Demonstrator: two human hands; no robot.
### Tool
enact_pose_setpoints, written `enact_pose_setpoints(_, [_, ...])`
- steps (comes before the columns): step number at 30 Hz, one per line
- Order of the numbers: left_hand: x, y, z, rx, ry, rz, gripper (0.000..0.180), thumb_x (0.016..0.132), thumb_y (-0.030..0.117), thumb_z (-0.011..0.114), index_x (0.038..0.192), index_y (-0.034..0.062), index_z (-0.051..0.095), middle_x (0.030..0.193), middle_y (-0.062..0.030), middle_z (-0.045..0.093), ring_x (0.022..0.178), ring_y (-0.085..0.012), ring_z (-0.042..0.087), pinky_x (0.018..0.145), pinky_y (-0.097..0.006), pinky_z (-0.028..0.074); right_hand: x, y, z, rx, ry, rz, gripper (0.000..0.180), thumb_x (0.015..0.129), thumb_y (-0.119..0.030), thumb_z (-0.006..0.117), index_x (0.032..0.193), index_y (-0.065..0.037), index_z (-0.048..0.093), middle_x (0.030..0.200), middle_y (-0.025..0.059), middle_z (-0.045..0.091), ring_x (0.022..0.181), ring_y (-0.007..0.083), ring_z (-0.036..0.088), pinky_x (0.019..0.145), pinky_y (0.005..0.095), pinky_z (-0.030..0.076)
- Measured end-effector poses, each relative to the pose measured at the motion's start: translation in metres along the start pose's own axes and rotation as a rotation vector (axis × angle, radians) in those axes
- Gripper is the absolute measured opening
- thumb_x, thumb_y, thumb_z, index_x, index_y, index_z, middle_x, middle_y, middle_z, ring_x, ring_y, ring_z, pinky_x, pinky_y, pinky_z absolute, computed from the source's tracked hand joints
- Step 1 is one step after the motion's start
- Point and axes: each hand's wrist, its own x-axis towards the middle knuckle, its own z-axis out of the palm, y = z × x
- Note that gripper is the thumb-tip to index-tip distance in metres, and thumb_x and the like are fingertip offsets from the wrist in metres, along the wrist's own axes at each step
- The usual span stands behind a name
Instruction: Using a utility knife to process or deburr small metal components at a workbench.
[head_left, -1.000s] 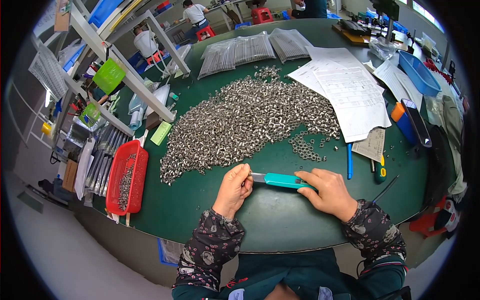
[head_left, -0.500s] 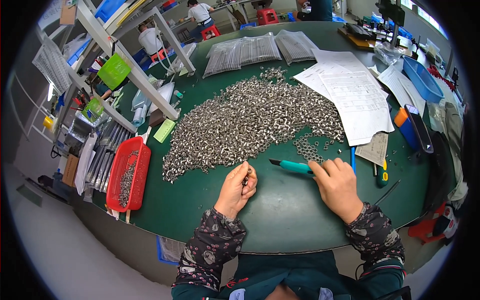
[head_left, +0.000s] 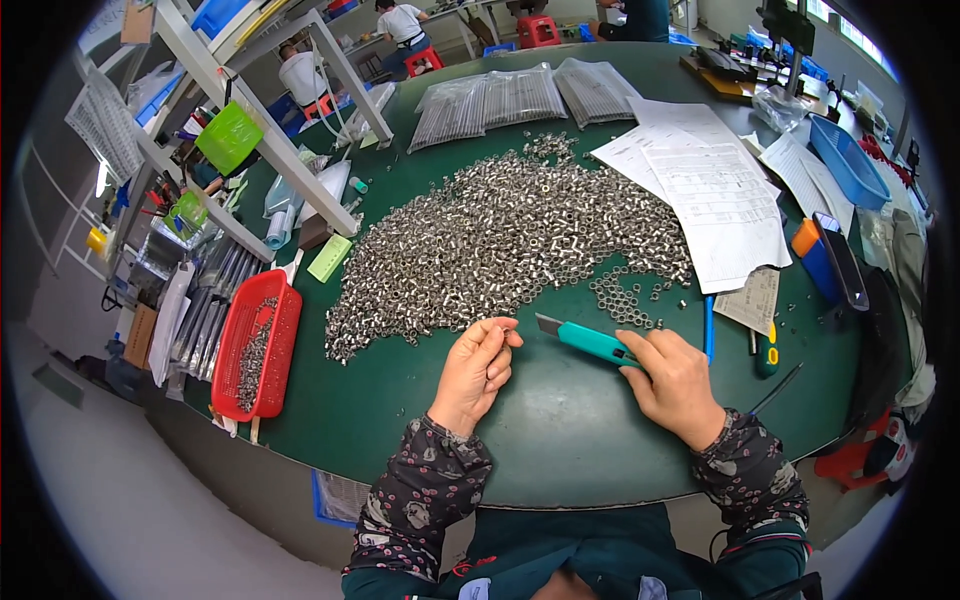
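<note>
My right hand [head_left: 672, 382] grips a teal utility knife [head_left: 590, 341] with its blade pointing left, low over the green table [head_left: 560, 440]. My left hand [head_left: 477, 368] is a short way left of the blade, fingers curled with the fingertips pinched together; I cannot tell whether a small metal part is between them. Just beyond both hands lies a big heap of small silver metal sleeves [head_left: 510, 235]. A small cluster of loose metal nuts [head_left: 625, 295] lies right of the heap, just above the knife.
A red basket [head_left: 256, 355] with metal parts sits at the table's left edge. Paper sheets [head_left: 700, 180], a blue tray [head_left: 848, 160] and a dark phone-like slab [head_left: 845, 262] lie at right. Bagged parts [head_left: 500, 98] lie far back. Other people sit beyond the table.
The knife was held between both hands a second ago. My left hand let go of it and curled up, and my right hand drew the knife to the right.
</note>
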Motion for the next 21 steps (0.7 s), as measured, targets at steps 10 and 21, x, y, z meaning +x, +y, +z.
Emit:
enact_pose_setpoints(10, [0.0002,0.0001,0.0016,-0.005,0.003,-0.002,0.018,0.089,0.007,0.043,0.104,0.0020,0.051,0.085,-0.0046,0.052,0.052,-0.0028,0.035,0.039,-0.015,0.028,-0.0005,0.0016,0.0016,0.115,-0.026,0.090,0.034,0.067,-0.009,0.064,0.100,-0.007,0.056,0.067,0.0085,0.049,0.064,0.0260,0.052,0.052,0.0356,0.041])
enact_pose_setpoints(21, [0.0016,-0.0034,-0.0015,0.007,-0.016,0.021,0.013,0.088,0.008,0.045,0.099,0.0047,0.051,0.084,-0.0050,0.052,0.052,-0.0037,0.035,0.040,-0.015,0.028,-0.0027,0.0018,0.0023,0.217,-0.071,0.110,0.033,0.068,-0.011,0.063,0.100,-0.006,0.055,0.067,0.0093,0.049,0.060,0.0278,0.052,0.052,0.0374,0.041])
